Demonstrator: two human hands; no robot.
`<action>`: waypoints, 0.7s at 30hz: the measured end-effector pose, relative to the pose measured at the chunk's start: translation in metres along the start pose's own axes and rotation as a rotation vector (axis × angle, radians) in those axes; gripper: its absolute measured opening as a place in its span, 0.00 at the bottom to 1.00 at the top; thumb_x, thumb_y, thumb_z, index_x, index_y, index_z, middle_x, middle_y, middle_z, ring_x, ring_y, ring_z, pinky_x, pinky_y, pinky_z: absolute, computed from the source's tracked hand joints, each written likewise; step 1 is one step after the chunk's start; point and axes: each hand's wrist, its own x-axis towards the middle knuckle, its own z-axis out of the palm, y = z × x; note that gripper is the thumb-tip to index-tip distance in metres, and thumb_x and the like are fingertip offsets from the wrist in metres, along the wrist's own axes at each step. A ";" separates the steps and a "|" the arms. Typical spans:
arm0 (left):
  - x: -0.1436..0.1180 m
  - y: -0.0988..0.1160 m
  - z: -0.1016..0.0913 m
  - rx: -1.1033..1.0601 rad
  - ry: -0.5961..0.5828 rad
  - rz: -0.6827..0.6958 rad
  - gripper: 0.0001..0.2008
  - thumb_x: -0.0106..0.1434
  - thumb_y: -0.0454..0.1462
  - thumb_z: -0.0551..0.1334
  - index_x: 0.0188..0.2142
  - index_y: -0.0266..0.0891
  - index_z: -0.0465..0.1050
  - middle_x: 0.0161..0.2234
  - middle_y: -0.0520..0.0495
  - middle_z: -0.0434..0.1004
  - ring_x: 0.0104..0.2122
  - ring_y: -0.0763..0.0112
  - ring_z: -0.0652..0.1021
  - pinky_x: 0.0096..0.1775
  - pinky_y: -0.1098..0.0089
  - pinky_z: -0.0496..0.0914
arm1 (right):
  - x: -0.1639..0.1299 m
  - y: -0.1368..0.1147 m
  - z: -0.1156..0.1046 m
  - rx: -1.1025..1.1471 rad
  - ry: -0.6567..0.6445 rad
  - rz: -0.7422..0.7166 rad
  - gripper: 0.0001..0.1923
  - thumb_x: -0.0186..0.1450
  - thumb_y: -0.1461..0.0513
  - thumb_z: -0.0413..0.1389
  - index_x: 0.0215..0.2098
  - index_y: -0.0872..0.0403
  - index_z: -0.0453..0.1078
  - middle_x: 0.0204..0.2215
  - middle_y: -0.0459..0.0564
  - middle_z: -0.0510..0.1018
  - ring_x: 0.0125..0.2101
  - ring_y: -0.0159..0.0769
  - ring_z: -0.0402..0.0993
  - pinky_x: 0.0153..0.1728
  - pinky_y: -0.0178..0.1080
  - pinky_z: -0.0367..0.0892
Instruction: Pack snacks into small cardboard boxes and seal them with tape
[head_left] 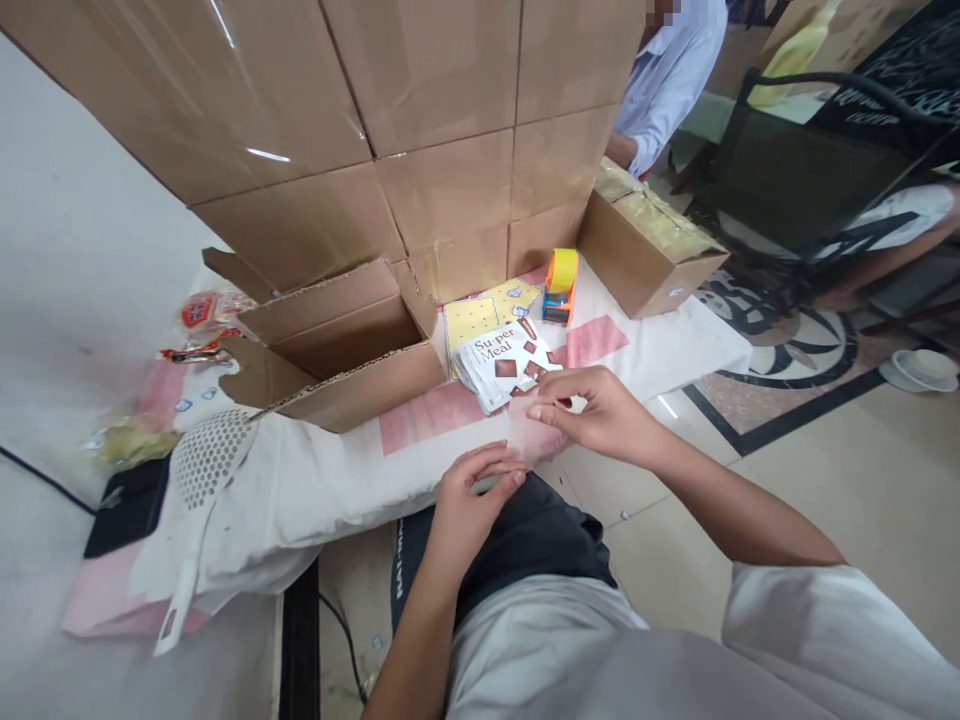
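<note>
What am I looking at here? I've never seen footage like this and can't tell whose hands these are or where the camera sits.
The one picture comes from a camera worn on a person's head, looking down. Their left hand and right hand together pinch a thin clear wrapper at the edge of a cloth-covered surface. On it lie a stack of "Super Meal" packets, an open cardboard box, an orange tape dispenser and a white slotted ladle. Another person sits behind.

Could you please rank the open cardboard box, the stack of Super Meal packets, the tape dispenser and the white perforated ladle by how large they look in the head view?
1. Open cardboard box
2. White perforated ladle, partly because it lies nearer the camera
3. Stack of Super Meal packets
4. Tape dispenser
</note>
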 end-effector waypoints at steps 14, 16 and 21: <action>-0.010 -0.020 0.003 -0.123 0.019 0.001 0.19 0.54 0.43 0.73 0.43 0.38 0.79 0.41 0.42 0.85 0.32 0.66 0.84 0.30 0.73 0.73 | 0.016 0.001 -0.014 -0.046 0.202 0.022 0.24 0.61 0.44 0.64 0.23 0.56 0.71 0.21 0.47 0.74 0.23 0.31 0.68 0.25 0.35 0.61; -0.012 -0.022 0.004 -0.128 0.023 0.009 0.20 0.53 0.43 0.73 0.44 0.38 0.79 0.36 0.44 0.85 0.32 0.65 0.84 0.33 0.71 0.75 | 0.016 0.001 -0.015 -0.016 0.191 0.048 0.23 0.60 0.45 0.65 0.23 0.56 0.71 0.20 0.47 0.74 0.21 0.30 0.68 0.23 0.34 0.61; -0.014 -0.022 0.006 -0.065 0.038 0.112 0.13 0.54 0.44 0.72 0.34 0.37 0.80 0.36 0.43 0.85 0.39 0.62 0.84 0.41 0.69 0.76 | 0.016 0.002 -0.023 0.024 0.197 0.085 0.22 0.60 0.47 0.66 0.23 0.55 0.71 0.18 0.46 0.74 0.20 0.30 0.71 0.21 0.33 0.64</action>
